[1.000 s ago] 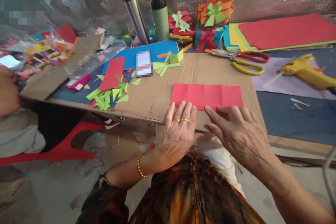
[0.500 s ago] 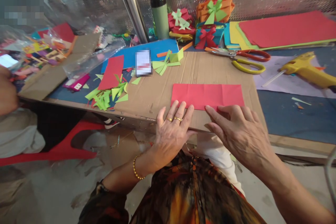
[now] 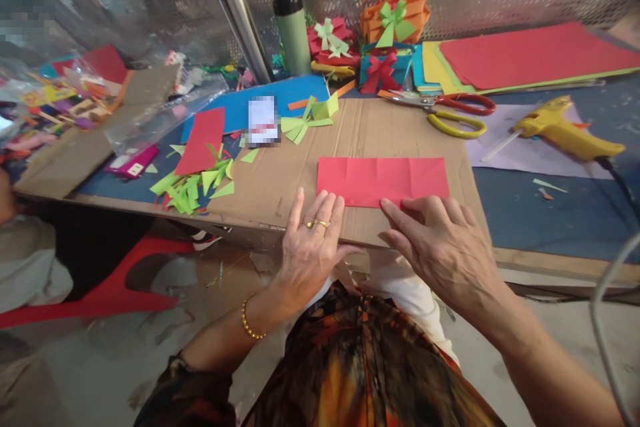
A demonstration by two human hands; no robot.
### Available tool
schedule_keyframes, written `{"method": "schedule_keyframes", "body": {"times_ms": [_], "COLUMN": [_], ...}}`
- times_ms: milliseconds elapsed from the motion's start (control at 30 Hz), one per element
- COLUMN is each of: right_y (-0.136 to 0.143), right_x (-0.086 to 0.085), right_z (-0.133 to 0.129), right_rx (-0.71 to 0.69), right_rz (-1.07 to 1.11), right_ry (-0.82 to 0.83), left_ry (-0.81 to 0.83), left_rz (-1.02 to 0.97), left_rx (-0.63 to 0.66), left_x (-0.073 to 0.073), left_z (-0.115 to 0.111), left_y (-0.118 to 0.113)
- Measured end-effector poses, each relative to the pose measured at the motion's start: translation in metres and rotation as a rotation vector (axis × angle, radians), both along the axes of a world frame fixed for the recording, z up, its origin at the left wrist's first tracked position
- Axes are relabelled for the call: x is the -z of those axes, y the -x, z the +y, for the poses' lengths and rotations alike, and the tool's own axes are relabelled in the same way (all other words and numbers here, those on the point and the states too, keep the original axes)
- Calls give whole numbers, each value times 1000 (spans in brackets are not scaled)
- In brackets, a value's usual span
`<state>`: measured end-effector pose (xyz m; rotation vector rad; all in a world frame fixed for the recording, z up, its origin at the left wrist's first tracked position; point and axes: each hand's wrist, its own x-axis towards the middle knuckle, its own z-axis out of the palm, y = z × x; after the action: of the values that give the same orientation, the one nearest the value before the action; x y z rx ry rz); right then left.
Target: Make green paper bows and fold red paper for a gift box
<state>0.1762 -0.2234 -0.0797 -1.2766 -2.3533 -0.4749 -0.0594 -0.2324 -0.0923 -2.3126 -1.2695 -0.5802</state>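
Note:
A creased red paper strip [image 3: 383, 177] lies flat on the brown cardboard [image 3: 273, 180]. At its lower left corner my left hand [image 3: 313, 237] rests with fingers stretched out, fingertips at the paper's near edge and holding nothing. My right hand [image 3: 440, 233] lies at the near edge on the right, its index fingertip touching the paper and the other fingers curled; whether it grips the edge is hidden.
Behind are scissors [image 3: 457, 123], small gift-like paper pieces with bows [image 3: 383, 71] and two bottles [image 3: 293, 30]. A yellow glue gun [image 3: 565, 127] lies right, green scraps [image 3: 187, 190] left. A person's arm [image 3: 6, 197] shows far left.
The whole view has shifted, so the table items appear further left. My left hand's fingers sit slightly further left and lower against the paper's edge. The right hand keeps its place on the paper.

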Motion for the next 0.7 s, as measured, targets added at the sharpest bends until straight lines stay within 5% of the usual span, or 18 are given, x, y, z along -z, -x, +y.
{"method": "schedule_keyframes", "body": {"times_ms": [367,533,700], "right_y": [1,3,2], "right_x": [1,0,-2], "right_z": [1,1,3], "right_rx": [20,8,-9], "right_rz": [-1,1,-16], "right_ry": [10,-25,-6], "left_ry": [31,62,64], "left_rz": [29,40,105], "left_rx": [-133,-232,26], "left_x": [3,-7,-16], "left_z": [-9,-12,-3], "left_y": [-6,-14,-28]}}
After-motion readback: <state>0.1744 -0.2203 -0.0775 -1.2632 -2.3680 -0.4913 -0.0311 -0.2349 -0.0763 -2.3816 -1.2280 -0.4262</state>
